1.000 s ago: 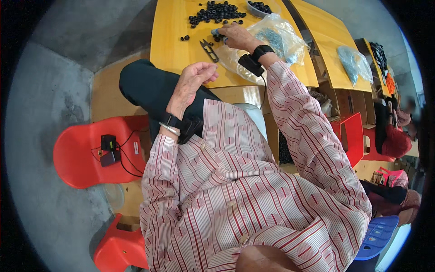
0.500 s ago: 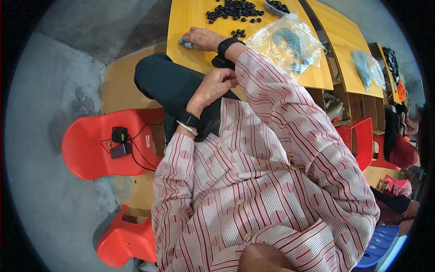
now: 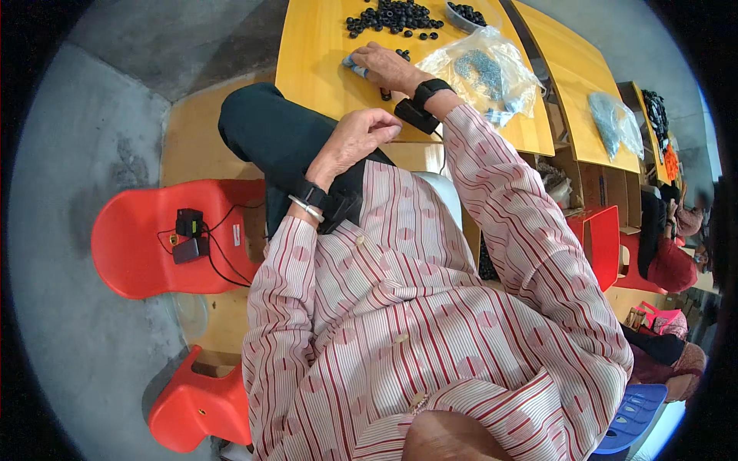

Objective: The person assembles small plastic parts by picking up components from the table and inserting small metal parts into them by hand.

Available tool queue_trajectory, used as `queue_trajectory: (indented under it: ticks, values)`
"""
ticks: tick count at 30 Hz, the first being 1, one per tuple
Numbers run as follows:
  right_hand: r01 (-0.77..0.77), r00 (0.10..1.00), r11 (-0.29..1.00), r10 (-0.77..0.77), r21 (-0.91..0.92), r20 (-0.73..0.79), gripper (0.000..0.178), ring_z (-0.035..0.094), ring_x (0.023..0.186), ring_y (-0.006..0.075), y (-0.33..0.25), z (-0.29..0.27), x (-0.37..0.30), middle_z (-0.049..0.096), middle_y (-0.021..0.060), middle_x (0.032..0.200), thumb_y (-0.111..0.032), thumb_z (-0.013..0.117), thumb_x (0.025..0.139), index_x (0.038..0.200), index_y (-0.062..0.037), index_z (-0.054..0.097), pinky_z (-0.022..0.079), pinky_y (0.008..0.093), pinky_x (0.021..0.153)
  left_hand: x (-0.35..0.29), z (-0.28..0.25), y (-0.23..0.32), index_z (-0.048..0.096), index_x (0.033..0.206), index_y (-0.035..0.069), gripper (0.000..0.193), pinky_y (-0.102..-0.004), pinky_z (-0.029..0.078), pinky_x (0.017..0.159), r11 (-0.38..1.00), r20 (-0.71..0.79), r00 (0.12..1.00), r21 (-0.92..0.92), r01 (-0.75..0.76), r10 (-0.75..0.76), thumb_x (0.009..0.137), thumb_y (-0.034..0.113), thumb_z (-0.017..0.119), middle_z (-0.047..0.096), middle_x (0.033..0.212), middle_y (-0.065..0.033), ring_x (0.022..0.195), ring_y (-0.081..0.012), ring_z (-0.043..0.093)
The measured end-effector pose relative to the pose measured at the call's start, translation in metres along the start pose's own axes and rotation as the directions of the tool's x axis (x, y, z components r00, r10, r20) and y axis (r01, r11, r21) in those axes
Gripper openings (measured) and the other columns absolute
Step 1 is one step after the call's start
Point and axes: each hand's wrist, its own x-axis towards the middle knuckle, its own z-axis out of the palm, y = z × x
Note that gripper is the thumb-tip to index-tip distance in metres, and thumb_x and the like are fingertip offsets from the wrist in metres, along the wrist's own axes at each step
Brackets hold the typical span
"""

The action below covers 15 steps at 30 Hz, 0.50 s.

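Note:
My right hand [image 3: 390,69] is over the yellow table [image 3: 319,58], fingers bent down and together. Light blue material [image 3: 354,66] shows at its fingertips; whether it is worn on them or held I cannot tell. Small black ring-like pieces [image 3: 385,94] lie just beside the palm, and a few more are partly hidden behind the fingers. Over my dark-trousered leg, at the table's near edge, my left hand [image 3: 355,144] has its thumb and fingers brought together. Anything between them is too small to make out. Both wrists carry black straps with a box-shaped device.
A heap of black beads [image 3: 396,15], a bowl of them [image 3: 467,15] and a clear bag of grey-blue pieces [image 3: 480,73] stand on the table. Red chairs [image 3: 138,253] are at left, one bearing a small black device [image 3: 190,223] with cables. Other people sit at far right.
My right hand has moved right along the table, toward the bag, taking the blue material at its fingertips with it. The left hand is now clear of the right sleeve.

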Motion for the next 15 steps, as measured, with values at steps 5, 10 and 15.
queue_trajectory:
  ticks: [5, 10, 15]
  values:
    - [-0.083, 0.994, 0.996, 0.081, 0.017, 0.070, 0.029, 0.053, 0.093, 0.0291, 0.005, -0.012, -0.008, 0.058, 0.0095, 0.098, -0.011, 0.059, 0.076, 0.105, -0.0055, 0.055, 0.045, 0.0373, 0.081, 0.000, 0.000, -0.001, 0.060, 0.101, -0.003, 0.024, -0.0227, 0.047, 0.076, 1.000, -0.003, 1.000, -0.002, 0.009, -0.009, 0.087, 0.015, 0.056, 0.062, 0.088, -0.0033, 0.081, -0.0087, 0.058]
    - [-0.142, 0.988, 0.989, 0.140, 0.034, 0.060, 0.033, 0.055, 0.094, 0.0290, 0.005, -0.024, -0.013, 0.059, 0.0090, 0.096, -0.010, 0.059, 0.071, 0.104, -0.0078, 0.056, 0.048, 0.0406, 0.076, -0.001, 0.000, 0.001, 0.060, 0.101, -0.003, 0.024, -0.0224, 0.047, 0.076, 0.997, -0.006, 0.999, -0.062, 0.041, -0.042, 0.087, 0.017, 0.056, 0.062, 0.089, -0.0032, 0.082, -0.0091, 0.058]
    - [-0.178, 0.980, 0.984, 0.175, 0.027, 0.096, 0.031, 0.056, 0.093, 0.0277, 0.004, -0.029, -0.014, 0.060, 0.0085, 0.093, -0.010, 0.058, 0.071, 0.102, -0.0084, 0.057, 0.047, 0.0411, 0.075, -0.002, 0.000, 0.003, 0.060, 0.100, -0.002, 0.022, -0.0223, 0.048, 0.074, 0.997, -0.035, 0.999, -0.079, 0.022, -0.025, 0.086, 0.015, 0.057, 0.063, 0.088, -0.0038, 0.080, -0.0096, 0.059]
